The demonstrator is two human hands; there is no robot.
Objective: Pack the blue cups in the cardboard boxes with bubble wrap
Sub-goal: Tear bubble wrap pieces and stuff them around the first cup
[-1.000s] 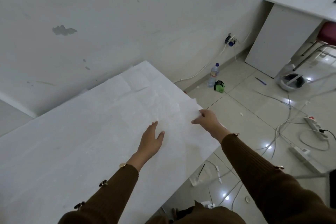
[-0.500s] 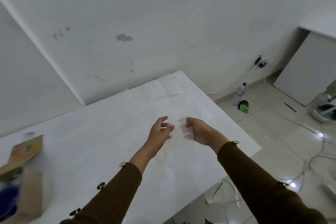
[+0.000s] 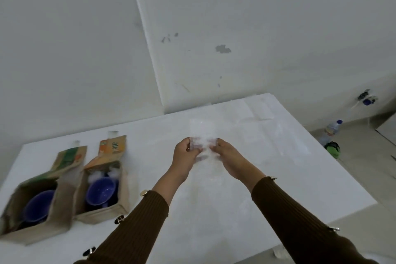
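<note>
Left hand (image 3: 185, 154) and right hand (image 3: 230, 157) are each pinching a side of a clear, soft bubble wrap sheet (image 3: 202, 133), holding it upright above the white table (image 3: 267, 167). To the left, the outer cardboard box (image 3: 60, 201) and inner cardboard box (image 3: 123, 186) are sitting with long axes running toward the wall, far flaps open. Round blue outer cup (image 3: 38, 206) and inner cup (image 3: 100, 191) are lying inside, mouths facing up. A plastic bottle (image 3: 331, 129) is standing on the floor.
</note>
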